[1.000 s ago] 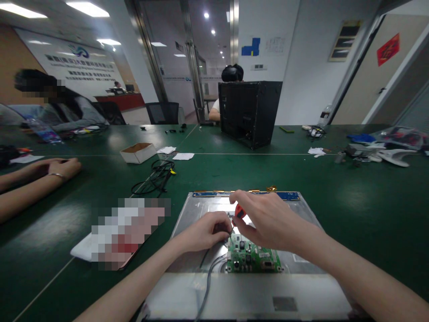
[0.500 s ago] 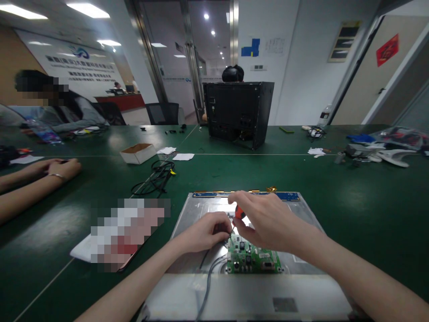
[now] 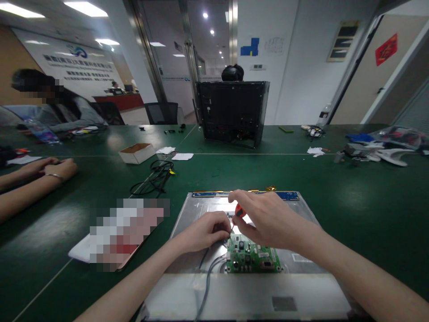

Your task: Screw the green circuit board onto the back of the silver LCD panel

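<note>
A metal-backed display panel (image 3: 241, 295) lies flat in front of me, with a green circuit board (image 3: 253, 257) mounted on its back. My right hand (image 3: 264, 219) is closed round the red and black handle of a screwdriver (image 3: 239, 210). Its thin shaft points down at the board's upper left corner. At that same corner, the fingertips of my left hand (image 3: 211, 230) are pinched together beside the shaft's tip; what they hold, if anything, is hidden. Grey cables (image 3: 208, 286) run from the board's left side toward the panel's near edge. A blue strip board (image 3: 288, 196) lines the far edge.
Left of the panel lie a blurred-out pink and white item (image 3: 134, 237), a black cable coil (image 3: 157, 176) and an open white box (image 3: 137, 153). Another person's hands (image 3: 60, 170) rest at far left. A black cabinet (image 3: 233, 112) stands across the green table (image 3: 368, 214).
Both hands keep almost the same pose at the board's corner. The black cabinet across the table has shifted slightly left and turned a little. The view has drifted slightly.
</note>
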`<state>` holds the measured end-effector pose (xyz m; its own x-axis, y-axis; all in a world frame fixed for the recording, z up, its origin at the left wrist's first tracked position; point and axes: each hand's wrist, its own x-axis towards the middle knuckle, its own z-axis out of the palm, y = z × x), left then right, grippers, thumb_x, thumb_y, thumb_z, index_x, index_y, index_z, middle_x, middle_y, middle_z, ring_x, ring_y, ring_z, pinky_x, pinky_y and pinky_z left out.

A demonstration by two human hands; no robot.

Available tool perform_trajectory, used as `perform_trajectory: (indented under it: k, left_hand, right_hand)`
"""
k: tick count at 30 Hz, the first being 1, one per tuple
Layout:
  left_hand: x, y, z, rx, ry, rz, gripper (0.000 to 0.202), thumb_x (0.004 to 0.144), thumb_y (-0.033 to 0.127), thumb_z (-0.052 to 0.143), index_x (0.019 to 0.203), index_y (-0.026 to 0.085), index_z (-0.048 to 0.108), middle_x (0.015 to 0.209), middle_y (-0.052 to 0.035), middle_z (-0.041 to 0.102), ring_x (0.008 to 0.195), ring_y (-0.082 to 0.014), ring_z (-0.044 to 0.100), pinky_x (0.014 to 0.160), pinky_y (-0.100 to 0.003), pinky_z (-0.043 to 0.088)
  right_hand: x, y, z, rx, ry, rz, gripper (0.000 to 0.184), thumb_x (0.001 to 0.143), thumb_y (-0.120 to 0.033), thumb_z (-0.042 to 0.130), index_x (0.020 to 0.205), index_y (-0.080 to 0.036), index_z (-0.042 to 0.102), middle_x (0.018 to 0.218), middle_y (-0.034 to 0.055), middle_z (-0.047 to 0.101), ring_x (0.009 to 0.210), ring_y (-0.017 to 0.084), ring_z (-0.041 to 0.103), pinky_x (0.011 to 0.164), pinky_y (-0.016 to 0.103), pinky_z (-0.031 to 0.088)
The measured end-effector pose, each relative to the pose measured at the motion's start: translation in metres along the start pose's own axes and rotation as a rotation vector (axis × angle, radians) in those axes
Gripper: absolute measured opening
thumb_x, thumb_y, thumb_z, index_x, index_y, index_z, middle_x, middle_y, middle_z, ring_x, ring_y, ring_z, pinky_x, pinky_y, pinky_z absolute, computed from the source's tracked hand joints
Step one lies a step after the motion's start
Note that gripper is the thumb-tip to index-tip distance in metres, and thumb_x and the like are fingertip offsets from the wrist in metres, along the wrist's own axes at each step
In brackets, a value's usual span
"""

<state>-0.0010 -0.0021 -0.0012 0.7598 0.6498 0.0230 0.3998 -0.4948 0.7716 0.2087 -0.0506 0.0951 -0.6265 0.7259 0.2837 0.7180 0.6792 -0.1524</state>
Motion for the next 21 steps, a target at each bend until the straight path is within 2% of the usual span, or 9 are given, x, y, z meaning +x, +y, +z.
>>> perform_trajectory:
  k: [3,8,11,16,21]
  left_hand:
    - [0.0004,0.0008,-0.0006,0.014,-0.006,0.006,0.005,0.082,0.016,0.058,0.087,0.016,0.061,0.080,-0.0009,0.061,0.072,-0.0167,0.054,0.065,-0.026,0.043]
    - [0.0003,0.0021,-0.0013,0.016,0.008,0.030,0.005,0.082,0.016,0.058,0.086,0.016,0.062,0.085,-0.0024,0.063,0.078,-0.0181,0.056,0.071,-0.028,0.044]
    - [0.0005,0.0002,-0.0007,-0.010,-0.002,0.023,0.006,0.083,0.016,0.058,0.088,0.016,0.061,0.083,-0.0017,0.063,0.074,-0.0169,0.056,0.067,-0.026,0.044]
    - [0.0009,-0.0010,0.0002,-0.024,-0.009,0.012,0.008,0.082,0.015,0.059,0.090,0.016,0.062,0.085,-0.0021,0.064,0.075,-0.0174,0.056,0.067,-0.026,0.044]
    - [-0.0002,0.0010,0.0002,-0.014,0.015,0.004,0.006,0.080,0.014,0.060,0.086,0.016,0.061,0.082,-0.0014,0.063,0.074,-0.0169,0.056,0.067,-0.026,0.044]
  right_hand:
    - [-0.0005,0.0010,0.0010,0.008,0.013,-0.032,0.024,0.086,-0.021,0.050,0.110,-0.016,0.048,0.089,0.0042,0.067,0.065,0.016,0.058,0.051,0.027,0.024]
    - [0.0013,0.0042,0.0019,-0.021,0.013,-0.022,0.015,0.094,-0.033,0.048,0.097,-0.018,0.050,0.085,0.0036,0.068,0.066,0.016,0.059,0.052,0.026,0.024]
    - [0.0011,0.0021,0.0017,-0.014,0.013,0.003,0.014,0.092,-0.026,0.050,0.102,-0.017,0.050,0.084,0.0038,0.068,0.065,0.016,0.060,0.052,0.026,0.025]
    - [0.0003,-0.0003,0.0011,0.036,0.026,0.010,0.031,0.084,-0.020,0.052,0.114,-0.015,0.046,0.087,0.0047,0.068,0.066,0.016,0.060,0.054,0.026,0.028]
    - [0.0018,0.0031,0.0004,0.006,0.010,-0.010,0.017,0.094,-0.034,0.047,0.098,-0.018,0.051,0.085,0.0046,0.068,0.071,0.017,0.062,0.055,0.027,0.028]
